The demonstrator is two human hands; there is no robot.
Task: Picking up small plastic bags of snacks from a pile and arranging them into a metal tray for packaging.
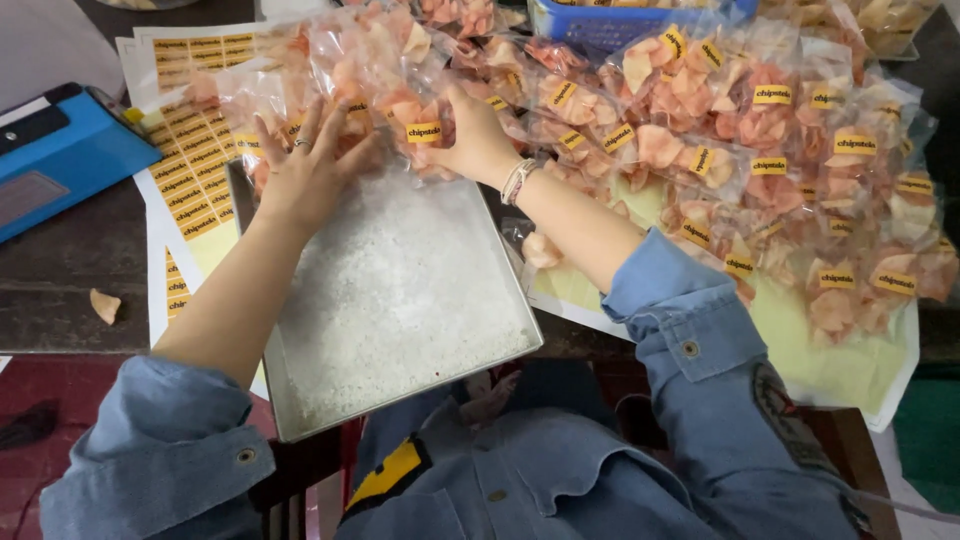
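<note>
left hand (308,172): fingers spread, pressing a clear chip bag (365,85)
right hand (472,135): grasping the same bag's edge
below: crumb-dusted metal tray (400,300)
left: yellow label sheet (190,180)

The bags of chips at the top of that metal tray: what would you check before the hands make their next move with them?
1. Left hand on a clear bag of chips: ok, fingers spread flat on it.
2. Right hand has a grip on a labelled bag: ok, fingers curl over its edge.
3. Metal tray free of bags below the hands: ok, only pale crumbs show.
4. Tray seated on the table: not ok, its near corner overhangs the edge.
5. Bags sealed: cannot tell.
6. Stray chip lying on the table at the left: not ok, outside any bag.
</note>
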